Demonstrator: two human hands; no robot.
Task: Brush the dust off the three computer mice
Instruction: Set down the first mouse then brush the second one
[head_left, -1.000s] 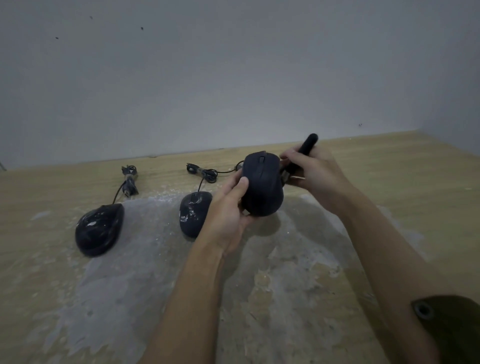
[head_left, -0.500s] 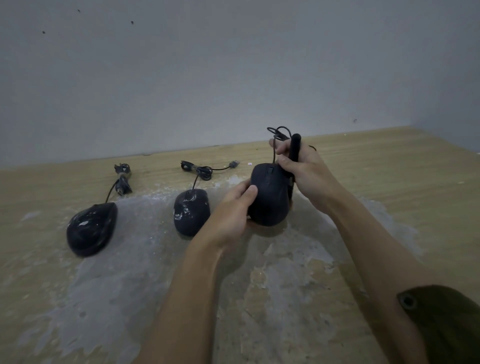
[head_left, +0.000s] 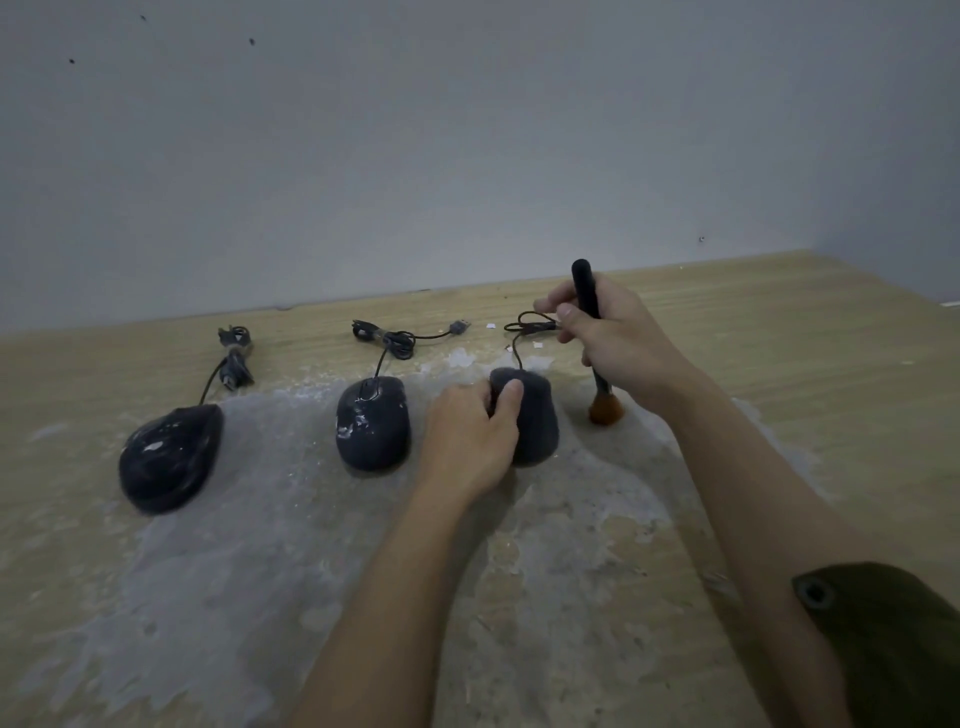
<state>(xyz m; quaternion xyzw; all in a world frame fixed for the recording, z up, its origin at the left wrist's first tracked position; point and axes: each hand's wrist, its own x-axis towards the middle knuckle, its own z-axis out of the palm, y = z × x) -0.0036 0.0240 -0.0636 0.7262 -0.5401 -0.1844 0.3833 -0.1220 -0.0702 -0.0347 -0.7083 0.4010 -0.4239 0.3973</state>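
Three black wired mice lie in a row on the wooden table (head_left: 779, 338). The left mouse (head_left: 169, 457) and the middle mouse (head_left: 371, 428) carry white dust patches. The right mouse (head_left: 535, 415) sits on the table under my left hand (head_left: 470, 441), whose fingers and thumb curl round its left side. My right hand (head_left: 618, 343) grips a black-handled brush (head_left: 589, 312) upright, and also pinches the right mouse's coiled cable (head_left: 530, 326). The orange bristles (head_left: 605, 410) touch the table just right of that mouse.
White dust (head_left: 260, 545) is spread over the table's middle and front. Bundled cables lie behind the left mouse (head_left: 236, 358) and the middle mouse (head_left: 395, 340), close to the grey wall (head_left: 467, 156). A second wall closes the far right corner.
The right mouse went from held up in the air down onto the table. The brush swung upright and its bristles came down beside the mouse.
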